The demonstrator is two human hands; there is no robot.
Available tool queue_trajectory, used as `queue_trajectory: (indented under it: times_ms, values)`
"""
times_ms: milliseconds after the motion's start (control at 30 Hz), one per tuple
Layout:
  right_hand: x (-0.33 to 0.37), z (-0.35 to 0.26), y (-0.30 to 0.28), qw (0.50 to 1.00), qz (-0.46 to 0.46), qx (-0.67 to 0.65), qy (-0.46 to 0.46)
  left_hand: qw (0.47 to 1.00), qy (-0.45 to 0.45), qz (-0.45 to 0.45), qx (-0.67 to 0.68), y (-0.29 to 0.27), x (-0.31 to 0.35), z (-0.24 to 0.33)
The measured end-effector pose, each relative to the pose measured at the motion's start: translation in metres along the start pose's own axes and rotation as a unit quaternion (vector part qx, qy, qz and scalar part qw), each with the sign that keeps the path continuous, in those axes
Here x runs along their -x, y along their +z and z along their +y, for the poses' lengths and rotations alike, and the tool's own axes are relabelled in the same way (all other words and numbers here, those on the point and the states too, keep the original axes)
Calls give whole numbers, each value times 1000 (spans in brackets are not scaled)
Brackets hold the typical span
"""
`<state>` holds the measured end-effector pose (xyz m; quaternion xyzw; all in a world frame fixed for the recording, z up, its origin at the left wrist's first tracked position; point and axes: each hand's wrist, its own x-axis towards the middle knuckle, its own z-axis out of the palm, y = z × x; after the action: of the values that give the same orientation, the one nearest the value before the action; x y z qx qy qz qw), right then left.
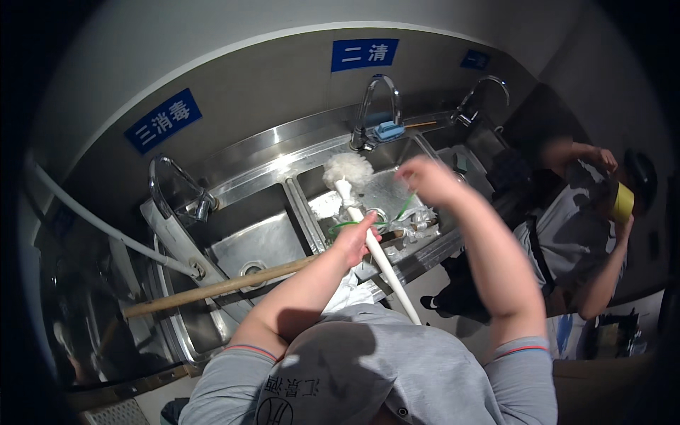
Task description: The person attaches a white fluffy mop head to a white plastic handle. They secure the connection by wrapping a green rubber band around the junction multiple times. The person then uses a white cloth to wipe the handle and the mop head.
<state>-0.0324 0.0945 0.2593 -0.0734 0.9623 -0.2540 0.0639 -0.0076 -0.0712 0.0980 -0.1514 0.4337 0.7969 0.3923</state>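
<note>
A white pole slants toward me across the middle sink, with a fluffy white mop head at its far end. My left hand is closed around the pole below the head. A thin green strip runs from beside that hand up to my right hand. My right hand is raised over the sink, blurred by motion, its fingers curled at the strip's upper end. Silvery wrap and a dark-ended stick lie in the sink beyond my left hand.
A wooden pole crosses the left sink by my left forearm. Curved taps line the back wall. A blue box-shaped item sits behind the middle sink. At right, a person stands close, near something yellow.
</note>
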Motion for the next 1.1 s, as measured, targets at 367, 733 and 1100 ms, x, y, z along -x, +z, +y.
queue_trajectory:
  times_ms: [367, 733, 1100]
  values:
    - [10, 38, 81, 971, -168, -161, 58, 996, 19, -91, -4, 2, 15, -2]
    - [15, 205, -17, 644, 452, -545, 289, 999, 27, -39, 26, -23, 7, -4]
    - [31, 49, 67, 991, -34, 5, 128, 962, 54, -245, 105, -18, 24, 9]
